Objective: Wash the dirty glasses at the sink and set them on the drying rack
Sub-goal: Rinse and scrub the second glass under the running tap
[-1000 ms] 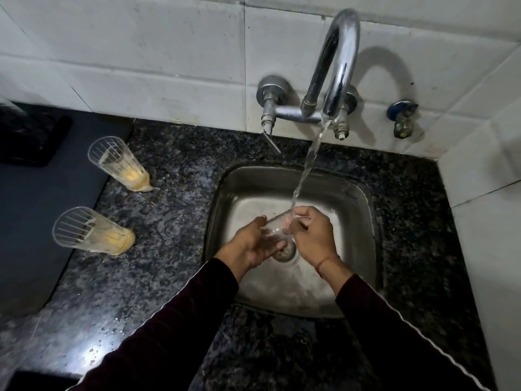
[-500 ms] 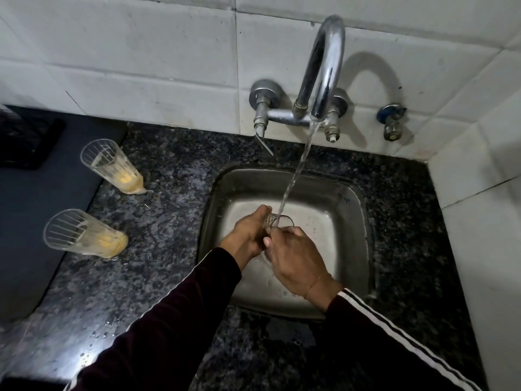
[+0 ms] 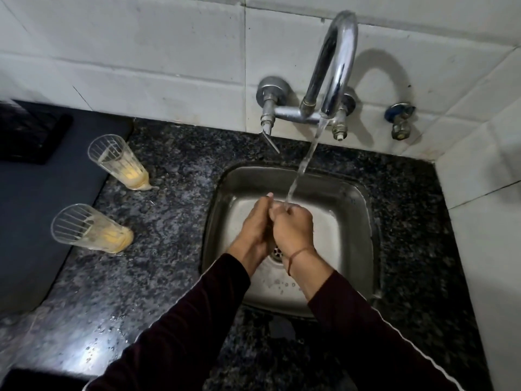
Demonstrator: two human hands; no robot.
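Head view: both hands (image 3: 277,225) hide the glass

The tap (image 3: 335,63) is polished chrome, mirror-bright, and the sink (image 3: 352,198) is brushed steel, duller and wet. The counter (image 3: 169,170) is speckled dark granite, glossy where light strikes it, and the wall (image 3: 141,52) is pale glazed tile with grimy marks. Two glasses (image 3: 118,162) (image 3: 87,228) are clear ribbed glass filmed with creamy yellow residue, the mat (image 3: 33,207) beside them looks matt and dark, and the sleeves (image 3: 174,334) are soft maroon cloth with white piping.
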